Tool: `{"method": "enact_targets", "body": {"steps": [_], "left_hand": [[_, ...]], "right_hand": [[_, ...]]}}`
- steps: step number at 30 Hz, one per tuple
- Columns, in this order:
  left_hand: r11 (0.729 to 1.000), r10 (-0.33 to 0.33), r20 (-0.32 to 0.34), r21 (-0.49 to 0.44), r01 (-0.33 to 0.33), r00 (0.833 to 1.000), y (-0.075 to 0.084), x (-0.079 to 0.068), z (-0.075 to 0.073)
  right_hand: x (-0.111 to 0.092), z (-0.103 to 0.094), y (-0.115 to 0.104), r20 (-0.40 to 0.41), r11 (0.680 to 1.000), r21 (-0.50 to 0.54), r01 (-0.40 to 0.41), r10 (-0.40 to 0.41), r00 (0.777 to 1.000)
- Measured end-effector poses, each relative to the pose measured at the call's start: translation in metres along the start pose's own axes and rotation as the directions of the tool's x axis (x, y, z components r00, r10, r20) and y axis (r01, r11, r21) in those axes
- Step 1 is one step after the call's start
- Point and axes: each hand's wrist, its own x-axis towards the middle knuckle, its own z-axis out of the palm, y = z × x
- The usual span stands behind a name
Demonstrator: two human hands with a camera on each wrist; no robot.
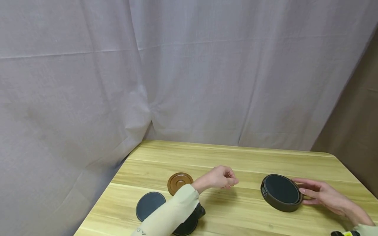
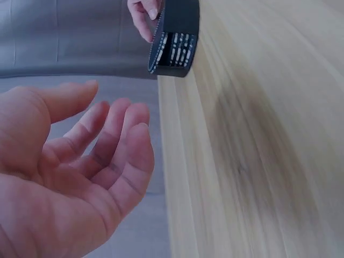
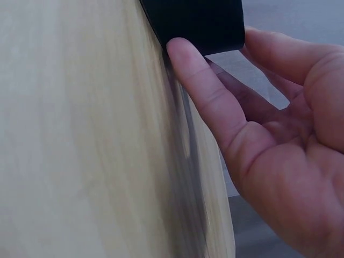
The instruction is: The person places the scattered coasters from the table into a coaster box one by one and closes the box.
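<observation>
At the right of the table, my right hand point(image 1: 326, 196) holds a dark round coaster holder point(image 1: 282, 193) by its right side. In the right wrist view one finger point(image 3: 201, 80) lies against its side wall, with the thumb at its edge. A dark disc lies level within the holder's rim. Through a gap in its wall, the left wrist view shows stacked layered edges point(image 2: 181, 49). My left hand point(image 1: 220, 177) hovers over the middle of the table, fingers loosely curled, holding nothing.
A brown round coaster point(image 1: 179, 183) with concentric rings lies behind my left forearm. Left of the sleeve is a dark round coaster point(image 1: 150, 205), and another dark disc point(image 1: 187, 226) shows partly below the sleeve. Grey curtains point(image 1: 206, 72) hang behind the wooden table point(image 1: 236, 157).
</observation>
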Motion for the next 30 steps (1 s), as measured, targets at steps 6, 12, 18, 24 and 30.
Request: {"method": "enact_targets", "body": {"steps": [6, 12, 18, 24, 30], "left_hand": [[0.976, 0.092, 0.062, 0.190, -0.102, 0.994, -0.016, -0.018, -0.009], [0.917, 0.089, 0.117, 0.378, -0.127, 0.989, -0.030, -0.040, -0.016], [0.881, 0.075, 0.128, 0.457, -0.126, 0.989, -0.039, -0.058, -0.025], [0.864, 0.072, 0.148, 0.484, -0.136, 0.986, -0.048, -0.077, -0.030], [0.794, 0.074, 0.165, 0.587, -0.158, 0.984, -0.055, -0.101, -0.038]], "right_hand": [[0.001, 0.001, 0.001, 0.018, 1.000, 0.011, 0.019, -0.020, 1.000], [0.001, 0.001, -0.001, 0.007, 1.000, -0.003, 0.017, -0.017, 1.000], [0.002, 0.002, -0.001, 0.002, 1.000, 0.002, 0.015, -0.015, 1.000], [0.002, 0.003, 0.000, 0.009, 1.000, 0.007, 0.013, -0.013, 1.000], [0.002, 0.003, 0.000, 0.006, 1.000, 0.003, -0.003, 0.003, 1.000]]}}
